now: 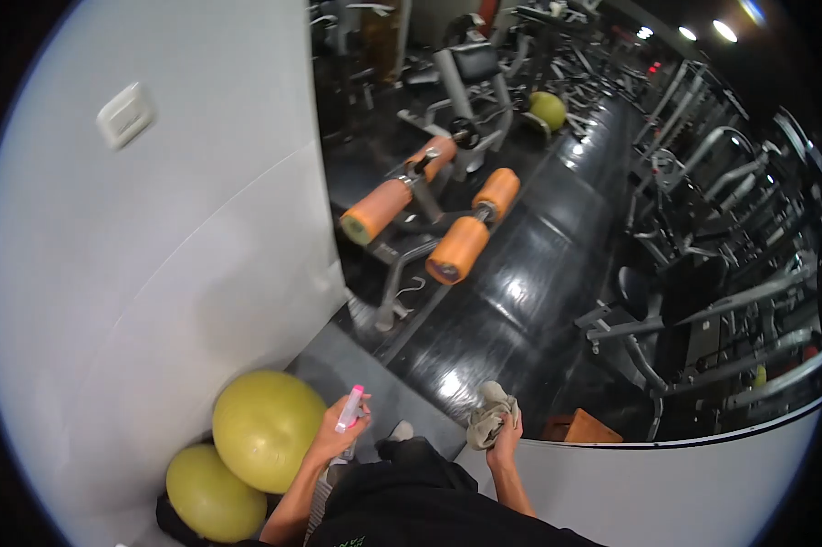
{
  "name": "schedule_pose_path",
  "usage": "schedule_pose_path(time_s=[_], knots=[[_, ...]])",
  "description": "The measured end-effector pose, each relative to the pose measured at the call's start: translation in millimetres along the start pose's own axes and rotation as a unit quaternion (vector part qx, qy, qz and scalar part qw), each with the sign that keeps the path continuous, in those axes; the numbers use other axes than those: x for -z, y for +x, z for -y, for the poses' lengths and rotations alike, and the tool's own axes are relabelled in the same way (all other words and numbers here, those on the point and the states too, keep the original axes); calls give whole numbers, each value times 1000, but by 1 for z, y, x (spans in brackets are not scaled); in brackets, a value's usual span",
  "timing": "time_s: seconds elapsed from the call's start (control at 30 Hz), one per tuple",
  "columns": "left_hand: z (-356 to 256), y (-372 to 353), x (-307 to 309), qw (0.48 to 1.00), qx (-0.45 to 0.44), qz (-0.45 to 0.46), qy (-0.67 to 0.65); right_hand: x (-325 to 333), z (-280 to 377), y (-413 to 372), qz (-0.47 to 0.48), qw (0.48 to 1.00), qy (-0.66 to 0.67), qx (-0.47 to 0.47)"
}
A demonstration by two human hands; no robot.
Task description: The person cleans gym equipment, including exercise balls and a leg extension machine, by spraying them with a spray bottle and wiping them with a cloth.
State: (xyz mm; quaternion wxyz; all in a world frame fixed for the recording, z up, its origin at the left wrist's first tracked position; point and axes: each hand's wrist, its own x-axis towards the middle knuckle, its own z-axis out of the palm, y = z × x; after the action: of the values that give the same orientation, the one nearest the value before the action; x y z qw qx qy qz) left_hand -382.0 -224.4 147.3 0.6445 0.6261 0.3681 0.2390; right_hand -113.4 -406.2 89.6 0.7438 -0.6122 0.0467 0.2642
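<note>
Gym floor: glossy and black, running back between machines; open straight ahead, with the most room for moving.
Pale wall: rising close on the left, ending at a sharp vertical corner near the roller machine; likely to scrape an elbow if turned toward too quickly.
Low wall: curving along the lower right beneath a dark rim; tight on that side, a possible knock for a wrist swung outward.
Roller machine: standing beyond the grey floor patch, orange padding toward the open lane; a likely snag for a shin if passed too tightly.
Large ball: yellow-green, beside the pale wall and partly behind the left forearm; liable to roll underfoot if bumped by a knee or elbow.
Smaller ball: tucked below, also yellow-green, overlapping in view; too hidden to tell whether touching.
Right hand: closed around a crumpled grey-beige cloth, held out at the right; loose folds apt to slip or drag if gripped too lightly.
Left hand: wrapped around a clear bottle with a pink top, tilted before the body; prone to dropping if squeezed while slick.
</note>
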Motion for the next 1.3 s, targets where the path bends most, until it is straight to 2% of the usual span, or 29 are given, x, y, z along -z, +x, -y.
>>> schedule_pose_path(time_s=[0.07,0.13,0.23,0.33,0.47,0.5,0.6,0.67,0.73,0.77,0.93,1.0,1.07,1.13,1.27,1.3], knots=[[-3,27,-18,998,-68,14,-5,13,11,16,-6,999,-10,35],[-14,50,-31,997,-34,69,-4,20,32,25,-34,998,-6,48],[-27,90,-52,974,-76,215,9,30,61,37,-38,997,41,52],[-34,132,-79,962,-58,268,-1,40,77,48,-59,994,47,74],[-33,180,-124,961,-76,261,-52,43,77,69,-96,991,47,77],[-32,191,-138,958,-135,245,-69,38,77,76,-111,989,57,74],[-38,221,-163,953,-133,268,-56,24,80,99,-122,989,62,64],[-47,242,-176,948,-109,294,-50,11,86,119,-115,989,66,64],[-50,268,-187,915,-105,381,-82,-5,98,143,-108,989,81,61],[-53,283,-189,908,-124,399,-6,-13,104,157,-105,990,70,57],[-72,351,-218,891,-133,434,-4,-40,136,219,-117,991,17,58],[-95,372,-224,892,-85,442,29,-51,149,243,-115,990,17,77],[-105,397,-233,893,-75,440,54,-59,165,264,-91,989,-47,110],[-106,421,-242,923,-18,383,-19,-64,178,276,-108,986,-56,116],[-109,489,-247,899,38,430,-77,-78,198,307,-148,977,-68,135],[-101,509,-249,903,7,425,-57,-81,200,315,-144,981,-55,118]])
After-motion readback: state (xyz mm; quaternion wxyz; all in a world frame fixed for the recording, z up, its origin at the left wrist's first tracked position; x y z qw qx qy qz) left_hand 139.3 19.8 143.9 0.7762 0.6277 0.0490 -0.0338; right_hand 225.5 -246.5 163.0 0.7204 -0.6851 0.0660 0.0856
